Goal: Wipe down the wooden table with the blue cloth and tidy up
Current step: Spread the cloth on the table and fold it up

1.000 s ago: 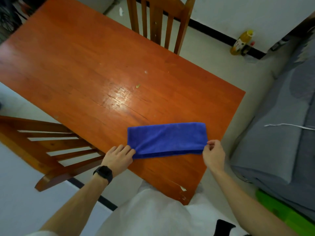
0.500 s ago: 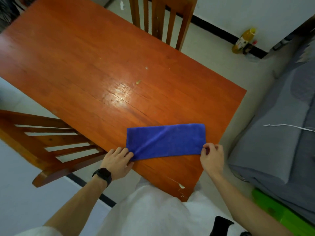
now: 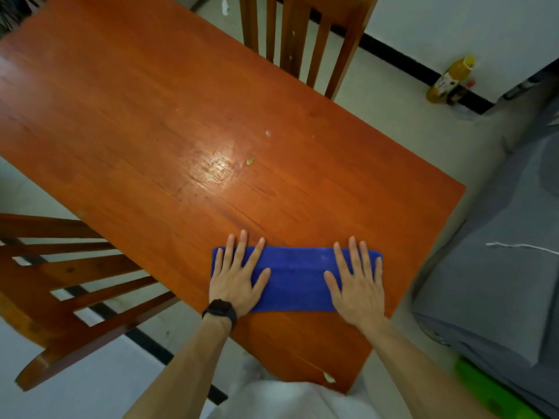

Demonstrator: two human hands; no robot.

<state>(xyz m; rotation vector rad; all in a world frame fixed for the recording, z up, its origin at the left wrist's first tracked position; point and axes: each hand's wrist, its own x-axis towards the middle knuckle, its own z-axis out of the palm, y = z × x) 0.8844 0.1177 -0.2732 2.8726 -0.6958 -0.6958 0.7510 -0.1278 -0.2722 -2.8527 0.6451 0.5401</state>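
Fingers [image 3: 239, 255] splayed flat, both hands, on folded blue rectangular cloth [image 3: 298, 279] | near right of orange wooden table [image 3: 151, 116] | risk: uneven push bunching fold, missing far crumbs [image 3: 250, 160]

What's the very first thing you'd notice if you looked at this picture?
The bright blue cloth near the table's close edge, with the left hand and right hand pressed flat on its two ends. Next comes the big orange wooden table with a shiny glare spot in its middle, and a yellow bottle on the floor by the wall.
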